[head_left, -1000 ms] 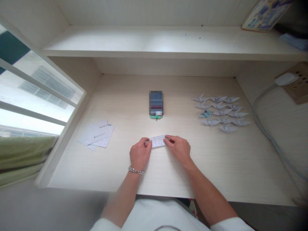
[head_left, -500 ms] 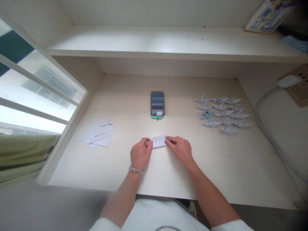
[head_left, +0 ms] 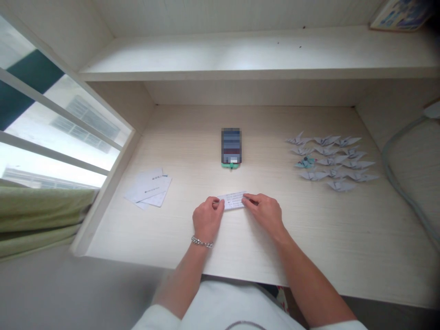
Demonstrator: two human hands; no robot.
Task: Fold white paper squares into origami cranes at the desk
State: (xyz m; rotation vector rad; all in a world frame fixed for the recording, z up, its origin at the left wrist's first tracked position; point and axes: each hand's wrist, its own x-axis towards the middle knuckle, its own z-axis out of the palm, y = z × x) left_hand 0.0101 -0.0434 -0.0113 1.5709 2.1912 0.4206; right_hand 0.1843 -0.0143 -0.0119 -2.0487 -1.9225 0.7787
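Note:
A folded strip of printed paper (head_left: pixel 234 200) lies lengthwise between my two hands, low over the desk near its front. Its left end is pinched by my left hand (head_left: pixel 208 219), thumb on top, with a silver chain bracelet (head_left: pixel 202 242) at the wrist. My right hand (head_left: pixel 264 211) grips the right end between thumb and fingers. Lines of small print show on the paper's upper face. Beyond it lies a phone (head_left: pixel 231 145) with a blurred screen and a green piece at its near end.
Several folded paper cranes (head_left: pixel 332 160) stand in rows on the right, one of them a blue-green crane (head_left: pixel 305 162). Loose paper sheets (head_left: pixel 151 188) overlap on the left. A shelf (head_left: pixel 240 55) runs above the desk (head_left: pixel 185 151). A grey cable (head_left: pixel 395 178) hangs at the right wall.
The whole view has shifted, so everything on the desk appears a little further right. Both hands keep their hold on the paper's ends, with no clear change in the fold.

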